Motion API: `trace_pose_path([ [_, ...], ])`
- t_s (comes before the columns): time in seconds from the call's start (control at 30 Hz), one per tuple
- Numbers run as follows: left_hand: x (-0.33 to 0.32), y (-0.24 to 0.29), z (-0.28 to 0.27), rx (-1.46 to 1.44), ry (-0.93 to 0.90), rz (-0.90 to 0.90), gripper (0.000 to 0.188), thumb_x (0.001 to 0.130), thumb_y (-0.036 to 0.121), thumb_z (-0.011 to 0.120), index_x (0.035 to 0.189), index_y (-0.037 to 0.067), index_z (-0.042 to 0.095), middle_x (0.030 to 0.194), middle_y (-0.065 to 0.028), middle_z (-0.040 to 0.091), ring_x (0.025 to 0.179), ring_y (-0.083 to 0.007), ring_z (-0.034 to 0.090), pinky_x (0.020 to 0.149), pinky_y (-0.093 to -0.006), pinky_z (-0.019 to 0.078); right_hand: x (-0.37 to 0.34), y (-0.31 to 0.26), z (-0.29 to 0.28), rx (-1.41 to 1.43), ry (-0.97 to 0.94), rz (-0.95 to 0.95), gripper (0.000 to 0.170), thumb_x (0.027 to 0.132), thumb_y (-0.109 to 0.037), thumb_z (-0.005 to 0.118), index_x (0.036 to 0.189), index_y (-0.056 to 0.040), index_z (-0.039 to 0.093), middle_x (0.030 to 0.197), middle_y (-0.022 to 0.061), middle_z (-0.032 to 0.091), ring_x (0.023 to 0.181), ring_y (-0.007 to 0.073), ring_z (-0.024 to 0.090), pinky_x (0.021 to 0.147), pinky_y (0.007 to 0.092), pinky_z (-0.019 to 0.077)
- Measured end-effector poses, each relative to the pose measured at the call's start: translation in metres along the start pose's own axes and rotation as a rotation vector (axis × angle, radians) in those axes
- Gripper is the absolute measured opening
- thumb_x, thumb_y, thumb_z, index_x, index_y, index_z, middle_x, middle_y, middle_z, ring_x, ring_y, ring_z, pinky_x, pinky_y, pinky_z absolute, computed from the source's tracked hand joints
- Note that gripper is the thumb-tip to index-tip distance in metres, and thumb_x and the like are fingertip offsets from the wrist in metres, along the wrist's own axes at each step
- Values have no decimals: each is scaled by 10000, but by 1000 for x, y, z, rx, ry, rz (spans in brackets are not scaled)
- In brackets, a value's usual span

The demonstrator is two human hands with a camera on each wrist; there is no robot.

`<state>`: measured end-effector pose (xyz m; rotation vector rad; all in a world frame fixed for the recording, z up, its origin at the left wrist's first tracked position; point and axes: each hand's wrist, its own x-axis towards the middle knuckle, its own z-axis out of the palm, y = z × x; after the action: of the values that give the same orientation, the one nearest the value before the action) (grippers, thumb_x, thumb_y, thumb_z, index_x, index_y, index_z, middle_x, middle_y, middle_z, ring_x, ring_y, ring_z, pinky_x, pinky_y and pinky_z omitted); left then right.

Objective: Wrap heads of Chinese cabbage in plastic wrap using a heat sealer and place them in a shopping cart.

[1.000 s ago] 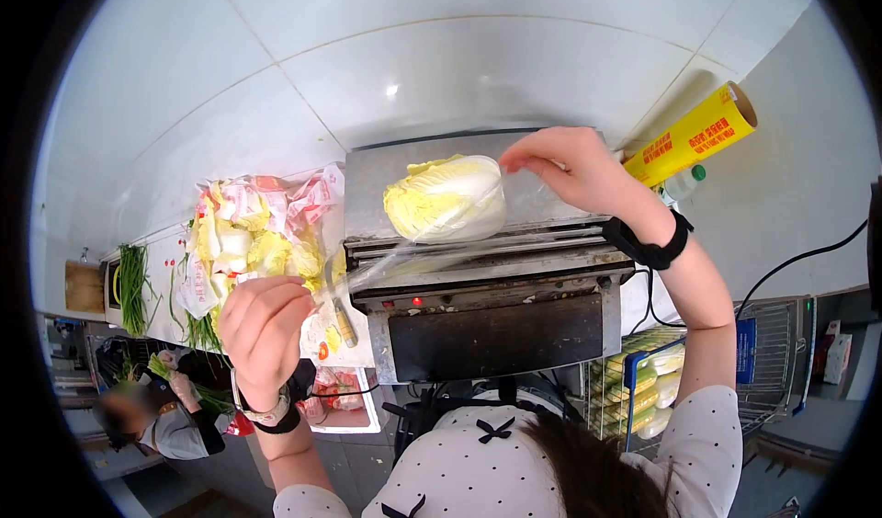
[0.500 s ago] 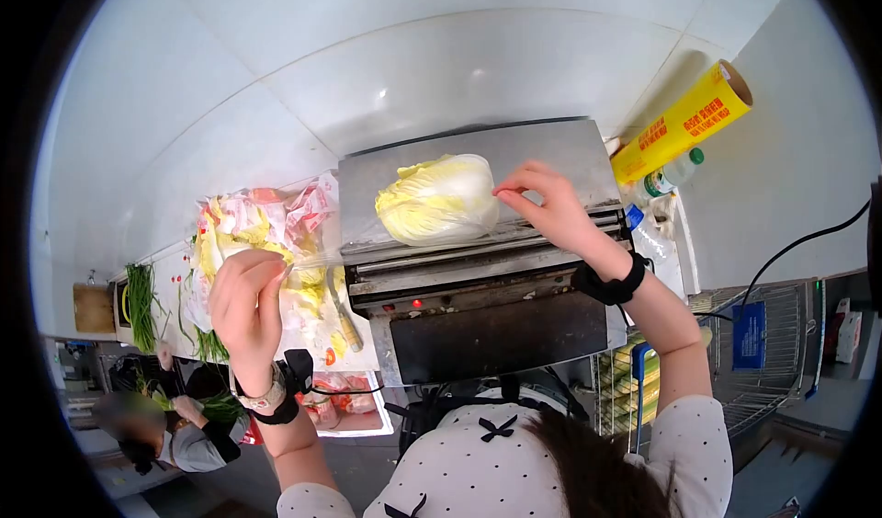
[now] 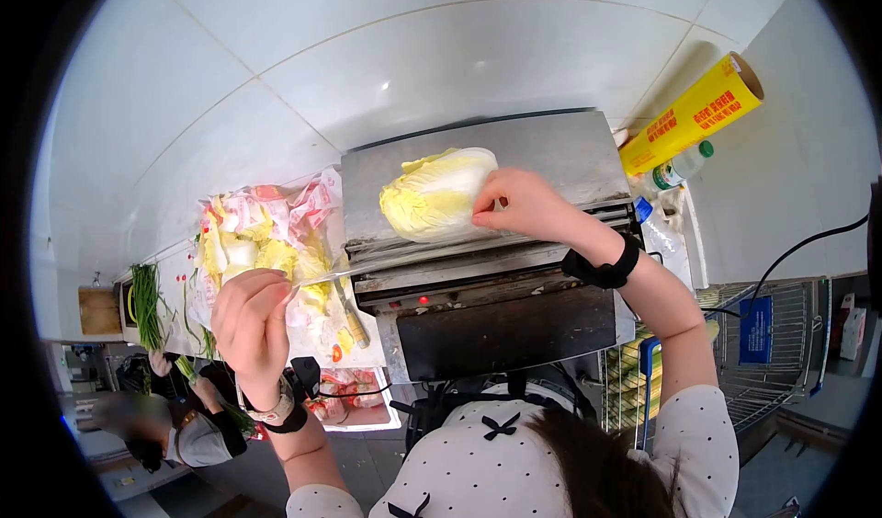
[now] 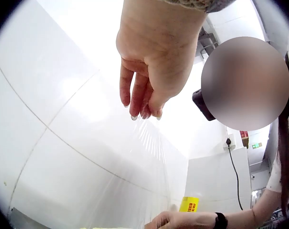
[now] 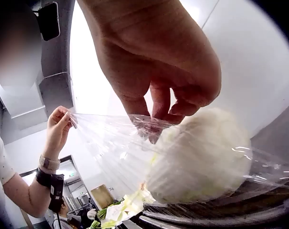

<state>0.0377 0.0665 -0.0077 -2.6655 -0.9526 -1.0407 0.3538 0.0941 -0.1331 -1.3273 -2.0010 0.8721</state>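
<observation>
A napa cabbage [image 3: 439, 196] lies on its side on the metal top of a wrapping machine [image 3: 560, 155], leafy end to the left. My left hand [image 3: 253, 330], raised left of the machine, pinches clear cling film [image 5: 111, 138] between thumb and fingertips. From there the film stretches taut towards the cabbage, and in the left wrist view it hangs in fine creases below the fingers. At the cabbage's pale base, my right hand [image 3: 525, 205] has its fingers curled and pinches film, which bunches around the fingertips in the right wrist view.
Loose cabbage leaves [image 3: 276, 256] and a knife [image 3: 352, 316] lie on the left counter. A yellow cardboard tube [image 3: 694, 118] and a green-capped bottle [image 3: 680, 164] stand at the right. Below are a wire cart [image 3: 763, 362] and a crate of red-wrapped items [image 3: 354, 412]. Another person works at far left.
My right hand has come down and left from beyond the cabbage's base to its near side. My left hand stays at the left, with the film now drawn into a narrower band.
</observation>
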Motion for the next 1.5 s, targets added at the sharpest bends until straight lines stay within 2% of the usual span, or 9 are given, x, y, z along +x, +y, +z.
trace_pose_path([
  [0.4, 2, 1, -2, -6, -23, -13, 142, 676, -49, 639, 790, -10, 564, 756, -127, 597, 708, -272, 591, 623, -324, 458, -28, -30, -75, -16, 390, 134, 85, 819, -95, 560, 815, -11, 550, 771, 75, 523, 710, 164, 507, 628, 294, 409],
  [0.5, 3, 1, 0, -19, -19, -36, 128, 690, -46, 632, 792, -13, 562, 748, -123, 592, 695, -266, 585, 616, -319, 453, -39, -25, -97, -78, 592, -50, 56, 858, -68, 512, 849, -13, 515, 830, 60, 544, 653, 128, 510, 560, 253, 401],
  [0.7, 24, -11, 16, 123, 116, -148, 51, 779, -8, 592, 813, 3, 555, 707, -94, 561, 593, -205, 537, 533, -271, 408, -54, -80, -96, 378, 567, 116, 114, 955, -112, 356, 935, -13, 408, 958, 119, 586, 573, 145, 603, 447, 201, 450],
  [0.9, 67, -44, 29, -539, -416, -945, 199, 940, 172, 431, 1019, -6, 471, 734, -113, 599, 540, -136, 566, 492, -253, 454, -4, -62, -91, 690, 709, 169, 173, 971, -136, 301, 989, 23, 365, 978, 209, 587, 845, 277, 640, 730, 306, 527],
  [1.1, 81, -85, 126, -1508, 155, -1049, 239, 944, 215, 418, 1072, 15, 393, 1030, -203, 592, 930, -224, 613, 802, -304, 511, 66, 5, -64, 692, 809, -102, 150, 963, -112, 327, 979, 31, 369, 1056, 230, 556, 960, 269, 601, 863, 288, 475],
  [1.13, 75, -93, 145, -1406, 111, -961, 252, 944, 216, 418, 1087, 13, 376, 1079, -216, 569, 985, -242, 585, 841, -315, 486, 74, 15, -57, 626, 805, -131, 145, 961, -107, 335, 971, 32, 373, 1076, 228, 551, 958, 263, 602, 866, 279, 470],
  [1.3, 50, -106, 207, -686, -456, -560, 335, 921, 230, 464, 1122, 10, 312, 1222, -239, 490, 1148, -310, 483, 964, -352, 384, 71, 51, -36, -30, 323, -50, 434, 915, -321, 465, 1240, -41, 402, 1295, 228, 411, 1238, 349, 354, 981, 402, 353],
  [1.47, 21, -98, 223, -696, -778, -385, 695, 790, 388, 625, 1237, -2, 263, 1231, -265, 459, 1142, -355, 472, 968, -358, 368, 60, 45, -36, -150, -267, 138, 557, 903, -450, 409, 1331, -97, 361, 1381, 223, 313, 1355, 341, 108, 1057, 415, 234],
  [1.5, 23, -97, 222, -708, -833, -376, 769, 768, 391, 650, 1280, -3, 233, 1242, -264, 451, 1155, -349, 461, 976, -352, 360, 60, 51, -32, -139, -331, 126, 621, 880, -479, 430, 1347, -86, 316, 1355, 244, 337, 1330, 358, 192, 1048, 410, 256],
])
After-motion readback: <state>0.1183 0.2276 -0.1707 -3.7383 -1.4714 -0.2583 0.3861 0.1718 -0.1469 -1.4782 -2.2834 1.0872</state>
